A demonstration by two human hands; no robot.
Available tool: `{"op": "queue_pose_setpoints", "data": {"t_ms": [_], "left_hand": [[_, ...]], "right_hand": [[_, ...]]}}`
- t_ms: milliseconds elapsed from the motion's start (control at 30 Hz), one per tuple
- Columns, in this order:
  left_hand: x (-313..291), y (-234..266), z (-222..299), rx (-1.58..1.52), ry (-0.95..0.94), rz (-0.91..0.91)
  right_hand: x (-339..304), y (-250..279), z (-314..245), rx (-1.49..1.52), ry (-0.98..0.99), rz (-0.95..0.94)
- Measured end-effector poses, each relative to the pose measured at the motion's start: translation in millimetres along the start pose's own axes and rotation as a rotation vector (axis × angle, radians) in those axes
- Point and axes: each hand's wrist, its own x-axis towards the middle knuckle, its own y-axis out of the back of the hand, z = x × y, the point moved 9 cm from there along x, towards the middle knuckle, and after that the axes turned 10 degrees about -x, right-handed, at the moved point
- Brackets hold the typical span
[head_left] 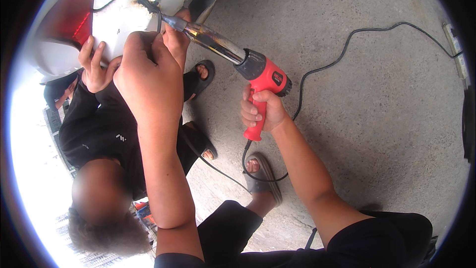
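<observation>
- Red heat gun (271, 73): just off centre toward 1 o'clock, its metal nozzle aimed at 10 o'clock and its handle hanging toward 6.
- Red glossy part (69, 15): out at 10 o'clock, bordering the white panel (119, 29).
- Co-worker (111, 129): in black at 9 o'clock, the head lower, toward 8. One hand (97, 69) has its fingers spread at the panel's lower edge; the other hand, partly hidden, is up close behind the nozzle's tip.
- Left hand (151, 72): at 10 o'clock, fingers curled inward beneath a loop of black cable; I cannot tell whether they grip it.
- Dark wires (147, 4): toward 11 o'clock, bunched against a stained patch of the panel; the nozzle's tip is just beside them.
- Grey sandal (255, 187): on the wearer's foot at 5 o'clock, the gun's cord (377, 29) looping across it.
- Right hand (267, 109): just off centre toward 3 o'clock, fingers wrapped around the gun's handle.
- Pale strip (455, 52): far out between 2 and 3 o'clock on the concrete floor (377, 119), where the cord ends up.
</observation>
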Motion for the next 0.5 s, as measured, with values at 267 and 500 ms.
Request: {"op": "queue_pose_setpoints", "data": {"t_ms": [267, 500], "left_hand": [[0.8, 0.2, 1.7, 0.004, -0.023, -0.013], [1.0, 0.7, -1.6, -0.033, 0.038, -0.031]], "right_hand": [[-1.8, 0.6, 3.1, 0.004, -0.01, 0.002], [-1.4, 1.9, 5.8, 0.017, -0.016, -0.015]]}}
